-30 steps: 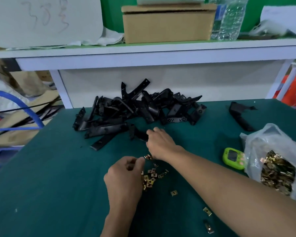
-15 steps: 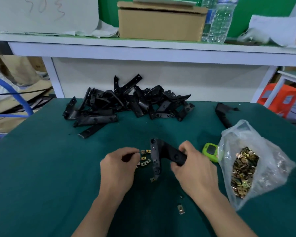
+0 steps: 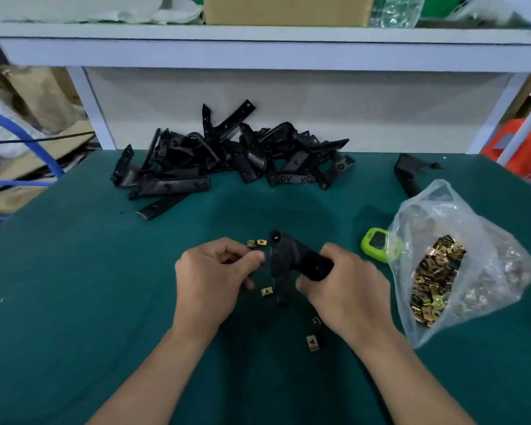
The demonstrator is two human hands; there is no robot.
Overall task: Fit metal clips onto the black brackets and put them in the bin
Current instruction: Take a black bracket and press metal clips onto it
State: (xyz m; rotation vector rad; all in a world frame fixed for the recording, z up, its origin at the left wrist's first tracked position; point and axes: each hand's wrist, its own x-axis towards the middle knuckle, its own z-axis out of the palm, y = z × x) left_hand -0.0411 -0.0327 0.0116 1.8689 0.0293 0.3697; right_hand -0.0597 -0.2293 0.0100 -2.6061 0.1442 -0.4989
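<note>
Bracket (image 3: 292, 259) held well nearer than the bracket pile (image 3: 227, 161), right hand (image 3: 347, 289) gripping its arm. Left hand (image 3: 212, 271) fingers curled at its edge; cannot tell if pinching a clip. Looks like the fitting step; next: align, push clip on.

One black angled plastic bracket (image 3: 284, 259) was held at centre, its upper arm gripped in the right hand (image 3: 347, 289), its other arm pointing toward 6 o'clock. A heap of matching black brackets (image 3: 227, 161) lay at 12 o'clock. Small brass-coloured square metal clips (image 3: 266, 291) lay scattered around the held bracket. A further mass of clips (image 3: 436, 277) sat at 3 o'clock inside a clear plastic bag (image 3: 472, 228).
</note>
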